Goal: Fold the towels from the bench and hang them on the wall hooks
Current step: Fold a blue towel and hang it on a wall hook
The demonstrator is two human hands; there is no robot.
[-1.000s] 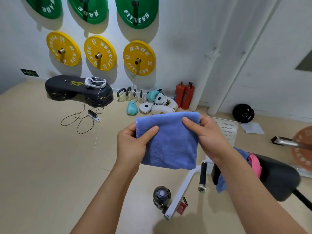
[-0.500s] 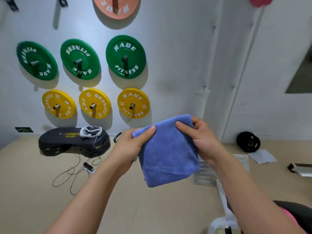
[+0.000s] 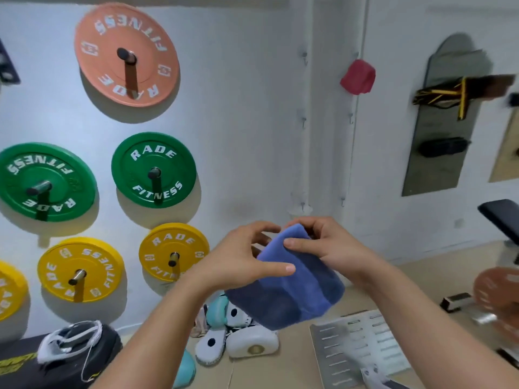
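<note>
Below wall hooks point(image 3: 304, 122): one blue towel point(image 3: 292, 284), left hand point(image 3: 238, 262), right hand point(image 3: 323, 245) both pinching it.

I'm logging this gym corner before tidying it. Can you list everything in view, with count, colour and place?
blue towel: 1, blue, folded, held in both hands at centre
red towel: 1, red, hanging on a wall hook, upper right
hooks: several, pale metal, in two columns on the wall above the hands
orange plate: 1, orange, wall peg, upper left
green plates: 2, green, wall pegs, middle left
yellow plates: 3, yellow, wall pegs, lower left, one cut off by the edge
pads: several, white and teal, on the floor by the wall
bench: 1, black, right edge
left hand: 1, fingers pinch the blue towel's top
right hand: 1, fingers pinch the blue towel's top
</note>
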